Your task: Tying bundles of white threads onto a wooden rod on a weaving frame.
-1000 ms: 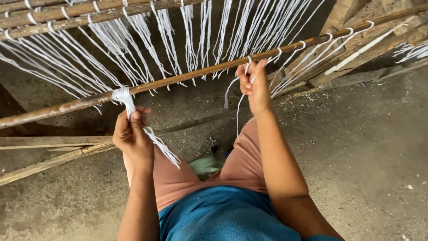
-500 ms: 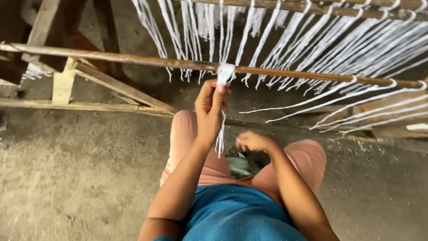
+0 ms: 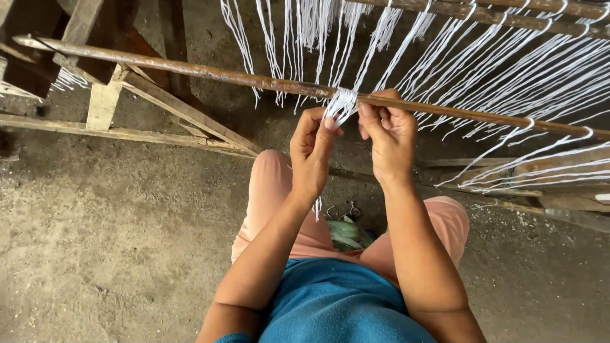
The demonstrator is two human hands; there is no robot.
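Note:
A long brown wooden rod (image 3: 210, 72) runs across the frame, with many white threads (image 3: 495, 70) stretched over it. My left hand (image 3: 311, 152) pinches a small bundle of white threads (image 3: 342, 105) just below the rod, and a loose thread end hangs down past that wrist. My right hand (image 3: 391, 136) is at the same bundle from the right, its fingers closed on the threads and against the rod. Both hands almost touch each other.
A rough wooden frame (image 3: 105, 98) with slanted beams stands at the left. A second rod (image 3: 508, 16) carries more threads at the top right. The floor (image 3: 95, 241) is bare grey concrete. A green object (image 3: 346, 232) lies between my knees.
My right hand has risen from my lap to the rod and taken hold of the thread bundle beside the left hand. The view has shifted a little.

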